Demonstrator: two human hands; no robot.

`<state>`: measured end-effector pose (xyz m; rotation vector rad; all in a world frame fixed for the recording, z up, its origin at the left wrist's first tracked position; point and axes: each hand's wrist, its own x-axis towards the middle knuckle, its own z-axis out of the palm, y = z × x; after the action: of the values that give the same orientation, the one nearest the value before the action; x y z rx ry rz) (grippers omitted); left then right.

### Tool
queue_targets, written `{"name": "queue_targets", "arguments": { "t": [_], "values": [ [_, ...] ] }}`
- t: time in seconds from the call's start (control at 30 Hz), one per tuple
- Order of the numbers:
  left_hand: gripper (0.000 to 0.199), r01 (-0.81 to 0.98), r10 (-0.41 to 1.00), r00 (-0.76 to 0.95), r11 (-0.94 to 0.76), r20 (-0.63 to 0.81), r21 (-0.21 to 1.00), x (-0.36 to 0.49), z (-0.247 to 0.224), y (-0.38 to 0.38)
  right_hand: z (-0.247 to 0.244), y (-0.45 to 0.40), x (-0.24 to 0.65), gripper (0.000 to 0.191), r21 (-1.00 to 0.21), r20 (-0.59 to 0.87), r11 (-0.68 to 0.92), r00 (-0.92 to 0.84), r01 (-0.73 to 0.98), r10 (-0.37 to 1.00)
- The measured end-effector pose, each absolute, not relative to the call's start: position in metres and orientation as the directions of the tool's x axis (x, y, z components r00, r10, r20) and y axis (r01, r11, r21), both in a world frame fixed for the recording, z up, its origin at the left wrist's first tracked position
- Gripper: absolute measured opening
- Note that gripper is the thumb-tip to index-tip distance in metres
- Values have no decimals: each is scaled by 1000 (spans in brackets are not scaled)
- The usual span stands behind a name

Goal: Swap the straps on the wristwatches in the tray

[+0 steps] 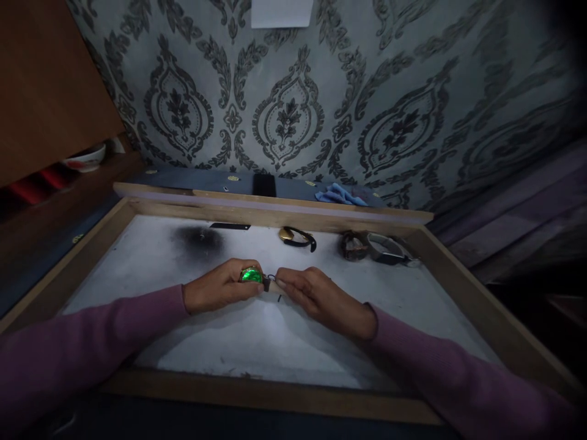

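Observation:
Over the middle of the white work surface [257,342], my left hand [222,286] is closed round a watch [251,275] whose round face shines bright green. Close beside it, my right hand [321,297] pinches a tan, strap-like piece [275,286] at the watch's right side. A small dark part and a thin loop show between the two hands; how they join the watch is too small to make out. Beyond my hands lies a gold watch with a black strap [297,237].
More watches lie at the back right, a brown one [354,245] and a silver-grey one [386,248]. A flat black strip [230,226] rests at the back. Wooden rims [275,209] edge the surface. A blue cloth [340,194] and a black object [264,185] sit behind.

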<state>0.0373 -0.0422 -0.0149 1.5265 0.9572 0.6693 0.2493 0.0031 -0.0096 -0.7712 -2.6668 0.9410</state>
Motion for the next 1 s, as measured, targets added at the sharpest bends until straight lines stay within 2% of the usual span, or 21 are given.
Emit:
{"name": "queue_targets", "arguments": {
  "t": [0.3, 0.6, 1.0],
  "values": [
    [15, 213, 839, 535, -25, -95, 977, 38, -16, -44, -10, 4, 251, 28, -611, 26, 705, -881, 360, 473],
    [19, 229, 827, 555, -42, -95, 972, 37, -12, -42, -11, 1, 252, 25, -532, 37, 747, -871, 397, 489],
    [19, 218, 825, 556, -28, -101, 976, 37, -13, -41, -8, 3, 251, 29, -566, 24, 724, -869, 395, 494]
  ]
}}
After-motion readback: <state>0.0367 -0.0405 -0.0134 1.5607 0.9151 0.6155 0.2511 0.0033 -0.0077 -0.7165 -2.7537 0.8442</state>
